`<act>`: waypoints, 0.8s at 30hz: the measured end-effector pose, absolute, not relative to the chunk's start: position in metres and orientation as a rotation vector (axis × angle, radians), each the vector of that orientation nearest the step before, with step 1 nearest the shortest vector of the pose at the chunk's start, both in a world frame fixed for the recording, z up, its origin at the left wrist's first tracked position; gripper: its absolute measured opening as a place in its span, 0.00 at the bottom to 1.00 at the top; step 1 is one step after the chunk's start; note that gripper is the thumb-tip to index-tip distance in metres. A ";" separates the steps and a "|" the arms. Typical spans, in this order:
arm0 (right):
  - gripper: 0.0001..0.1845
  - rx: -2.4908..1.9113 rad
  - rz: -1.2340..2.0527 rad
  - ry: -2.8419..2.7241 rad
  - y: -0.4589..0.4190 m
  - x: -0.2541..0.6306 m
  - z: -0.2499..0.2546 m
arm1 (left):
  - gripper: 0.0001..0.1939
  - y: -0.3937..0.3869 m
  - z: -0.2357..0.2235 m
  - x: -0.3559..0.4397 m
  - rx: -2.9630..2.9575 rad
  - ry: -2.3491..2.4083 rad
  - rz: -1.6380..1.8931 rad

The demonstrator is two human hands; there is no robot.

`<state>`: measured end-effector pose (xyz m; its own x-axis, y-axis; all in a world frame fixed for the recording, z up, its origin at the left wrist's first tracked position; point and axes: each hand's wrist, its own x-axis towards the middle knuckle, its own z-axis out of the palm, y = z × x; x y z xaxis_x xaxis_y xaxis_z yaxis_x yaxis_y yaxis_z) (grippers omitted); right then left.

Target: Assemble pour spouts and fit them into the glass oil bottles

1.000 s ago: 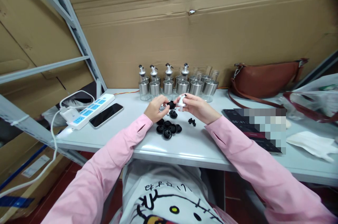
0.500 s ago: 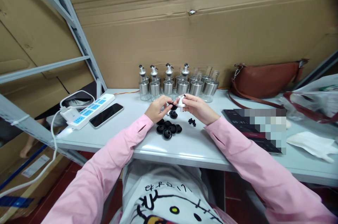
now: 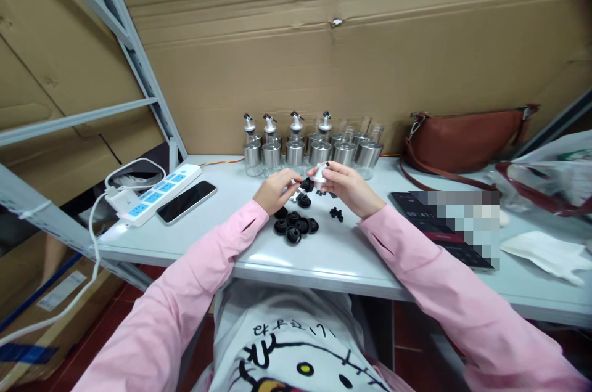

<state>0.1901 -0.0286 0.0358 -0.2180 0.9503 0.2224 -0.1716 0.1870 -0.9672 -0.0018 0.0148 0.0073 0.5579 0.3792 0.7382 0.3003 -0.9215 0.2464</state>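
Two hands at frame centre, above pale grey desk. Right hand grip clenched on small white-and-chrome pourer spout; left hand pinches small black rubber stopper against it. Judgement: keep stopper square to spout base, press evenly. More black rubber stoppers heaped just below hands; steel-sleeved glass oil bottles in row behind.

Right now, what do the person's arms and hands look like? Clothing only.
Both arms wear long pink sleeves, left sleeve and right sleeve, each with a small slit at the cuff. The left hand and right hand are bare: no gloves, rings or watch visible.
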 end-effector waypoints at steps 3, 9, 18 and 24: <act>0.12 -0.818 1.278 -1.364 -0.029 0.190 0.036 | 0.08 0.017 0.006 -0.002 2.690 0.606 1.329; 0.14 -0.838 1.249 -1.335 -0.030 0.190 0.039 | 0.08 0.018 0.004 -0.003 2.693 0.672 1.275; 0.14 -0.822 1.280 -1.303 -0.030 0.190 0.039 | 0.07 0.015 0.006 -0.003 2.728 0.657 1.253; 0.14 -0.835 1.250 -1.289 -0.029 0.190 0.038 | 0.07 0.013 0.005 -0.002 2.695 0.685 1.245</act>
<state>0.1898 -0.0285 0.0379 -0.1498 0.9627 0.2252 -0.1953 0.1945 -0.9613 -0.0017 0.0135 0.0054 0.5660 0.4356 0.6999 0.3580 -0.8947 0.2673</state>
